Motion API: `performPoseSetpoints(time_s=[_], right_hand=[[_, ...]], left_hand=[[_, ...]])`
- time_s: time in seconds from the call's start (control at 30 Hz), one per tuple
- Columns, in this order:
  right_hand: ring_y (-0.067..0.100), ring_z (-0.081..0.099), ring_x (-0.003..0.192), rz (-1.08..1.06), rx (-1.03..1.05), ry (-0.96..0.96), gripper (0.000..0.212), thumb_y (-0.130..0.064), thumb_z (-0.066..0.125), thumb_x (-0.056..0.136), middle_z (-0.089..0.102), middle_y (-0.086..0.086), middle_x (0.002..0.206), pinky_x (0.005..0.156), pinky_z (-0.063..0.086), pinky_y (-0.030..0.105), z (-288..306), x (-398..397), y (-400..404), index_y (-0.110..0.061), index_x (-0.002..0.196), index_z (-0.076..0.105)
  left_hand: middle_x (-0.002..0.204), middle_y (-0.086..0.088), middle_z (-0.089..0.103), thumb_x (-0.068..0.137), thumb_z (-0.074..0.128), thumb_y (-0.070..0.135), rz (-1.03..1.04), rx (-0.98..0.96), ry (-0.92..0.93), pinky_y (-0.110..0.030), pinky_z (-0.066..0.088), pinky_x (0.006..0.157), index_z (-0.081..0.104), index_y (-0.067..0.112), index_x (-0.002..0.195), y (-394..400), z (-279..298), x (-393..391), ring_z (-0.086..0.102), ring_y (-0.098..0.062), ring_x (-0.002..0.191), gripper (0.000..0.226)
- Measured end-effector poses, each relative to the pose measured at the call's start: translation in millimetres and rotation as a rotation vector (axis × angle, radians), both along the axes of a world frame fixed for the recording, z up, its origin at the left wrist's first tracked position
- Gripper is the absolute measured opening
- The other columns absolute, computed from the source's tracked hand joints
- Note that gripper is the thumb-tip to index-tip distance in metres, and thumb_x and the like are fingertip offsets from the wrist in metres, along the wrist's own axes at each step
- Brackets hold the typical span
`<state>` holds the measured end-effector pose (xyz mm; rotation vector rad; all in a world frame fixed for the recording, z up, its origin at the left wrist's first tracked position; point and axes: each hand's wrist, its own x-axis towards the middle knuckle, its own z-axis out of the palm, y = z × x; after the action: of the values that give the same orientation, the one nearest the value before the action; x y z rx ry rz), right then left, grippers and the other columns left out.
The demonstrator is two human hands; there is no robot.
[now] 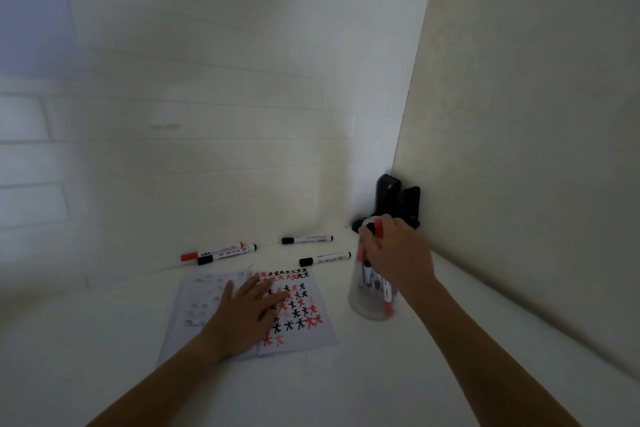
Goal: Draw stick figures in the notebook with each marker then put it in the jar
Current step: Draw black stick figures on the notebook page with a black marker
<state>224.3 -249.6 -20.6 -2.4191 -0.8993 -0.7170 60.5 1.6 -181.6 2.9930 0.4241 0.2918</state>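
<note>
We're pinching a red marker (378, 229) in right hand (398, 253) over jar (367, 305); left hand (249, 312) lying spread, pressing notebook (311, 333); four markers (325, 259) waiting.

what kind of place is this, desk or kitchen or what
Probably a plain white desk pushed into a room corner, set up for drawing: an open notebook of stick figures, loose markers, and a clear jar holding more.

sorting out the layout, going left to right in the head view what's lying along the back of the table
red-capped marker → black-capped marker → black marker by the wall → black marker nearer the notebook → jar under the right hand.
</note>
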Motion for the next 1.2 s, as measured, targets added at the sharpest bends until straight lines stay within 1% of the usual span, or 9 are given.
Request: performPoseSetpoints(time_s=[0.13, 0.3, 0.37, 0.5, 0.63, 0.73, 0.9, 1.07, 1.2], right_hand=[[0.026, 0.06, 0.086, 0.016, 0.053, -0.117, 0.039, -0.032, 0.062, 0.097, 0.061, 0.011, 0.101, 0.075, 0.054, 0.039, -6.1, -7.2, 0.6, -0.006, 0.125, 0.056], [0.029, 0.057, 0.119, 0.102, 0.104, -0.39, 0.027, -0.018, 0.057, 0.092, 0.061, 0.014, 0.128, 0.103, 0.048, 0.045, -33.2, -28.1, 9.4, -0.009, 0.116, 0.064], [0.023, 0.057, 0.118, 0.294, 0.079, -0.337, 0.026, -0.02, 0.053, 0.091, 0.06, 0.01, 0.128, 0.103, 0.048, 0.04, -55.5, -43.1, 20.1, -0.013, 0.114, 0.064], [0.019, 0.055, 0.104, 0.511, -0.167, -0.066, 0.025, -0.021, 0.046, 0.096, 0.059, 0.005, 0.119, 0.088, 0.052, 0.037, -101.9, -54.3, 43.7, -0.013, 0.115, 0.061], [0.021, 0.055, 0.098, 0.502, -0.149, 0.063, 0.02, -0.02, 0.05, 0.099, 0.059, 0.005, 0.109, 0.08, 0.05, 0.036, -127.6, -47.1, 55.0, -0.009, 0.109, 0.063], [0.015, 0.052, 0.094, 0.478, -0.092, 0.109, 0.016, -0.019, 0.053, 0.096, 0.059, 0.001, 0.106, 0.079, 0.05, 0.034, -137.3, -43.0, 58.6, -0.012, 0.104, 0.065], [0.012, 0.051, 0.093, 0.48, -0.054, 0.137, 0.016, -0.018, 0.05, 0.093, 0.058, -0.002, 0.105, 0.079, 0.05, 0.031, -144.4, -39.2, 60.4, -0.015, 0.102, 0.064], [0.014, 0.049, 0.098, 0.487, -0.058, 0.139, 0.024, -0.021, 0.043, 0.093, 0.055, -0.002, 0.111, 0.083, 0.047, 0.031, -149.2, -36.0, 61.6, -0.015, 0.108, 0.061], [0.013, 0.048, 0.099, 0.483, -0.043, 0.152, 0.022, -0.021, 0.044, 0.094, 0.054, -0.003, 0.112, 0.085, 0.046, 0.03, -149.9, -34.5, 63.5, -0.017, 0.108, 0.06]], left_hand=[[0.164, 0.014, 0.004, 0.101, 0.012, 0.057, -0.001, 0.0, 0.014, -0.054, -0.011, 0.117, 0.01, 0.061, 0.146, 0.1, 1.3, 0.0, -0.009, -0.013, 0.151, 0.046], [0.164, 0.013, 0.011, 0.087, -0.002, 0.067, -0.015, -0.019, -0.018, -0.055, -0.009, 0.117, 0.018, 0.058, 0.146, -0.7, 0.6, 0.3, -0.003, -0.013, 0.151, 0.063], [0.163, 0.012, 0.015, 0.088, 0.003, 0.066, -0.015, -0.041, -0.037, -0.055, -0.008, 0.117, 0.022, 0.057, 0.144, -2.2, 2.7, 1.5, 0.001, -0.014, 0.151, 0.06], [0.161, 0.011, 0.02, 0.089, 0.014, 0.061, -0.009, -0.047, -0.023, -0.057, -0.004, 0.118, 0.029, 0.054, 0.143, -4.8, 9.1, 4.5, 0.007, -0.014, 0.151, 0.056], [0.149, 0.01, 0.037, 0.093, 0.039, 0.054, 0.041, -0.015, -0.034, -0.054, 0.013, 0.116, 0.043, 0.047, 0.136, -5.7, 18.4, 14.3, 0.027, -0.015, 0.142, 0.043], [0.132, 0.006, 0.049, 0.095, 0.039, 0.051, 0.095, 0.061, -0.084, -0.049, 0.018, 0.111, 0.049, 0.04, 0.131, -7.9, 24.3, 32.6, 0.041, -0.022, 0.128, 0.039], [0.127, 0.0, 0.05, 0.096, 0.042, 0.045, 0.143, 0.123, -0.104, -0.043, 0.029, 0.102, 0.043, 0.032, 0.136, -11.9, 23.3, 77.7, 0.046, -0.023, 0.117, 0.042], [0.13, -0.002, 0.049, 0.097, 0.049, 0.04, 0.162, -0.051, -0.193, -0.039, 0.037, 0.097, 0.042, 0.025, 0.142, -12.3, 20.1, 122.0, 0.045, -0.022, 0.119, 0.048], [0.121, 0.0, 0.055, 0.096, 0.053, 0.038, 0.141, -0.078, -0.236, -0.037, 0.04, 0.089, 0.055, 0.029, 0.131, -5.2, 21.5, 139.8, 0.048, -0.021, 0.112, 0.036]])
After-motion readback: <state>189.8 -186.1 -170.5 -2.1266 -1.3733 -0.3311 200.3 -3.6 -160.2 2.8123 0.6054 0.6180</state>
